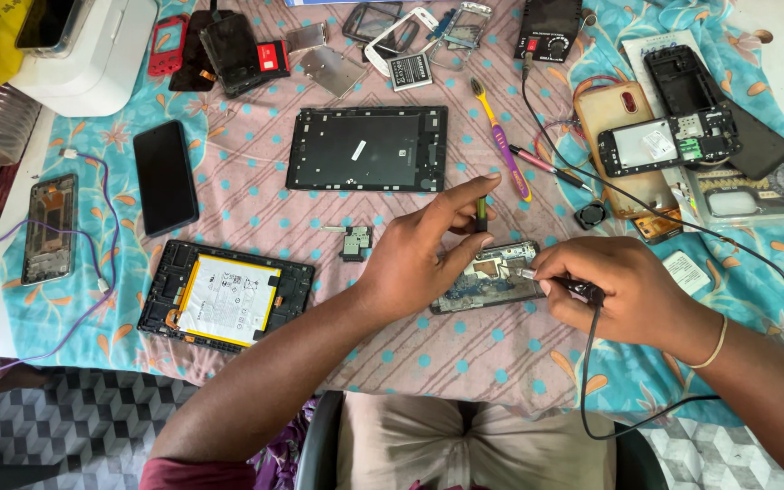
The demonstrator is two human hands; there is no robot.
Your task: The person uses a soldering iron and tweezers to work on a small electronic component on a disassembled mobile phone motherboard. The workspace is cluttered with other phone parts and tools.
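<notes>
- Nearest the camera, at the bottom centre of the frame, sit the person's lap in light trousers [465,445] and a dark chair edge.
- Above that, the left hand [424,254] pinches a thin dark green tool [481,214] between thumb and fingers, held upright over the opened phone [492,275].
- That phone, its circuit board exposed, lies on the patterned cloth [465,349] just right of the frame's centre, between both hands.
- At centre right, the right hand [623,290] is clenched around a soldering iron [555,281]; its metal tip touches the phone's right end, and its black cable [587,381] loops down toward the lower edge.
- At lower left lies an open tablet with a white battery [227,298].
- A black tablet frame [367,148] lies at upper centre.
- A small loose board [356,242] rests between them.
</notes>
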